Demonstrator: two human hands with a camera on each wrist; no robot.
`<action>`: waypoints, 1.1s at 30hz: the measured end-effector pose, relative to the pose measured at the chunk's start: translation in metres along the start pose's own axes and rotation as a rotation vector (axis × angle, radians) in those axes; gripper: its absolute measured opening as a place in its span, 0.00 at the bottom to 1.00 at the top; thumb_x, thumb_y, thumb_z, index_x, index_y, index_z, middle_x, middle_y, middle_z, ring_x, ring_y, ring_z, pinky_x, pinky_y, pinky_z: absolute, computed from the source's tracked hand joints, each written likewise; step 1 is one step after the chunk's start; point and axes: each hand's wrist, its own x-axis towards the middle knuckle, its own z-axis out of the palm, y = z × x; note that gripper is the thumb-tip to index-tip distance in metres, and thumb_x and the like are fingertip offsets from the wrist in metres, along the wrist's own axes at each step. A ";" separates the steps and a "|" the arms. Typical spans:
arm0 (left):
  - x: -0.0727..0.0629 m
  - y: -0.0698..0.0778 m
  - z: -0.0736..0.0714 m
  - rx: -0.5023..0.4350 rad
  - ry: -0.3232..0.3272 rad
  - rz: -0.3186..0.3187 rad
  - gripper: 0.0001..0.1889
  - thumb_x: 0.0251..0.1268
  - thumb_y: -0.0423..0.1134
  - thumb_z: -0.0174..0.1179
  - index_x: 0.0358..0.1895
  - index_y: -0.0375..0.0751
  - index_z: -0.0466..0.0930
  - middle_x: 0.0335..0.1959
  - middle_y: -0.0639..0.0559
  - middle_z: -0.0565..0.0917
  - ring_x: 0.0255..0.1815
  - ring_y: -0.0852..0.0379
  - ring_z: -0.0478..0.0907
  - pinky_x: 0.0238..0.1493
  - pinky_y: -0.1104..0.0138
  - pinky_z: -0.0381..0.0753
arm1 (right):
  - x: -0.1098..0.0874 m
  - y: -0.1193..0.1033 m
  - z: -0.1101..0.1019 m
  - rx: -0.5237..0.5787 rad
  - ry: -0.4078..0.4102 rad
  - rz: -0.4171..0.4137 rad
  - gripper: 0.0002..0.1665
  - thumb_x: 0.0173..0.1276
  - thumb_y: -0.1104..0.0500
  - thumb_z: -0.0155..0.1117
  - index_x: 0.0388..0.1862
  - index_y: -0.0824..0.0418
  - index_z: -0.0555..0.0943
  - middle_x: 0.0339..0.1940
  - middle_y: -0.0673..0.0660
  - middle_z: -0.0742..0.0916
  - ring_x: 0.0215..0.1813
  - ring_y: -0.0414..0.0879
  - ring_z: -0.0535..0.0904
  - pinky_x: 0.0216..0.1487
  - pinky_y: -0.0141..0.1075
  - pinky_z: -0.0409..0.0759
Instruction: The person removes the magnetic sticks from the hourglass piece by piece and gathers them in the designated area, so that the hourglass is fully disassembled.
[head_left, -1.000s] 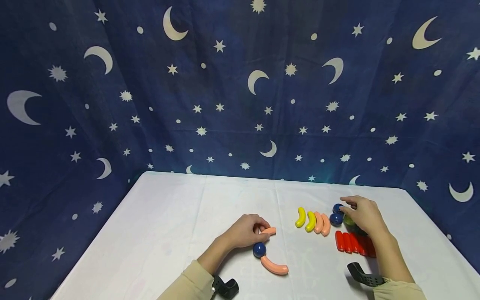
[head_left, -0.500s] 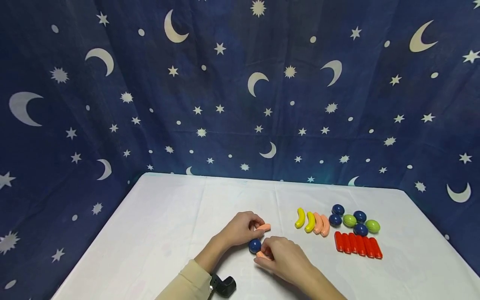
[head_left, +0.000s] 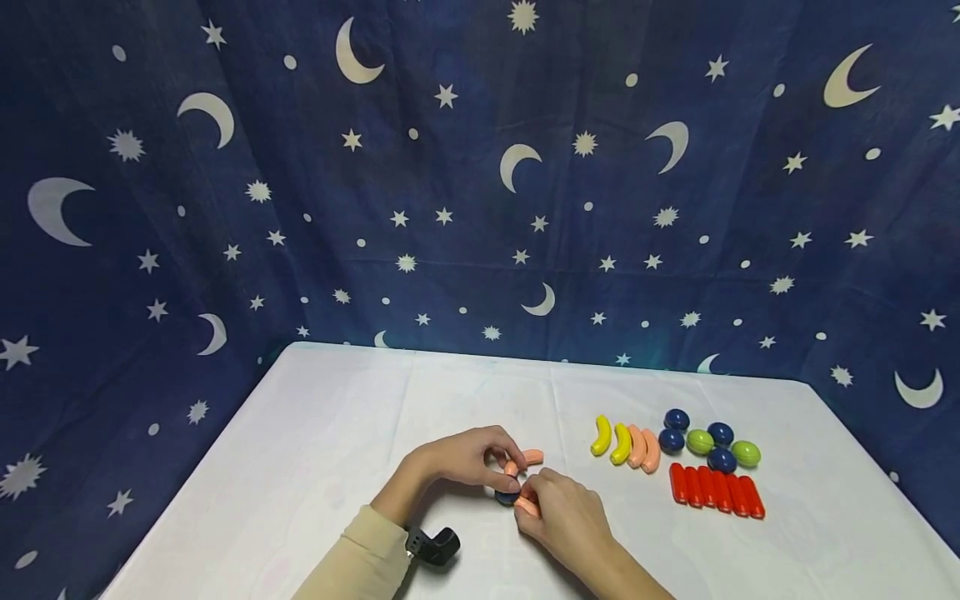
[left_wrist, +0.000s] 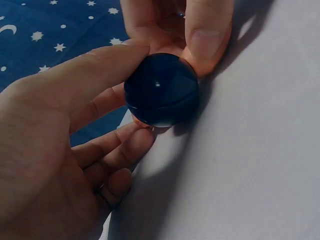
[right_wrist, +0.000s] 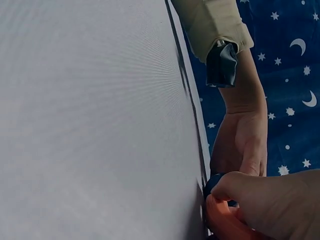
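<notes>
A glossy blue ball (left_wrist: 161, 90) sits between the thumb and fingers of my left hand (head_left: 467, 457), which pinches it close over the white table. Against the ball's near side lies an orange curved stick (right_wrist: 227, 222), pinched by my right hand (head_left: 568, 518); much of the stick is hidden behind the fingers. Another orange curved piece (head_left: 533, 457) shows just past my left fingertips, on the ball's far side. Both hands are close together, fingertips almost meeting at the ball.
On the right of the white table (head_left: 315, 433) stand yellow curved sticks (head_left: 621, 444), two orange curved sticks (head_left: 643, 450), several blue balls (head_left: 721, 432), two green balls (head_left: 746, 453) and a row of red rods (head_left: 716, 490). A dark starry cloth (head_left: 450, 167) hangs behind.
My right hand has come from the balls on the right to the near orange stick and grips it. My left fingers have moved from the far orange piece onto the blue ball.
</notes>
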 end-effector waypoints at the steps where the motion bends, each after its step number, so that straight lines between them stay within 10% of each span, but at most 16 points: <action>1: 0.000 0.000 0.000 0.011 -0.002 0.005 0.15 0.53 0.50 0.68 0.44 0.55 0.83 0.42 0.63 0.79 0.45 0.67 0.74 0.49 0.73 0.73 | 0.000 0.000 0.000 -0.001 0.004 -0.005 0.08 0.51 0.53 0.68 0.20 0.48 0.77 0.18 0.39 0.69 0.18 0.31 0.60 0.15 0.27 0.57; 9: 0.000 0.001 0.000 0.021 0.005 -0.003 0.13 0.53 0.50 0.69 0.42 0.55 0.83 0.41 0.64 0.78 0.44 0.67 0.73 0.48 0.74 0.71 | 0.005 0.009 -0.006 0.061 -0.076 -0.027 0.06 0.45 0.55 0.68 0.21 0.48 0.78 0.17 0.39 0.69 0.19 0.32 0.61 0.17 0.28 0.59; 13: -0.001 0.001 0.000 0.012 0.012 -0.008 0.13 0.53 0.49 0.69 0.42 0.54 0.83 0.41 0.63 0.78 0.43 0.67 0.74 0.47 0.74 0.72 | 0.018 0.027 -0.024 0.206 -0.148 0.007 0.04 0.51 0.56 0.68 0.26 0.48 0.80 0.19 0.39 0.75 0.23 0.33 0.67 0.23 0.28 0.65; 24: 0.001 0.000 0.001 0.011 -0.002 -0.015 0.12 0.54 0.49 0.68 0.41 0.55 0.84 0.41 0.62 0.78 0.43 0.66 0.73 0.47 0.74 0.71 | 0.048 0.118 -0.042 0.746 -0.033 0.257 0.23 0.70 0.48 0.57 0.56 0.62 0.77 0.38 0.56 0.82 0.31 0.43 0.74 0.29 0.31 0.75; 33: 0.002 0.002 0.004 -0.006 0.003 -0.037 0.12 0.53 0.49 0.69 0.41 0.55 0.84 0.40 0.62 0.77 0.41 0.65 0.72 0.45 0.74 0.72 | 0.056 0.134 -0.030 0.894 -0.153 0.298 0.23 0.76 0.53 0.46 0.62 0.64 0.70 0.51 0.64 0.80 0.29 0.43 0.69 0.28 0.28 0.69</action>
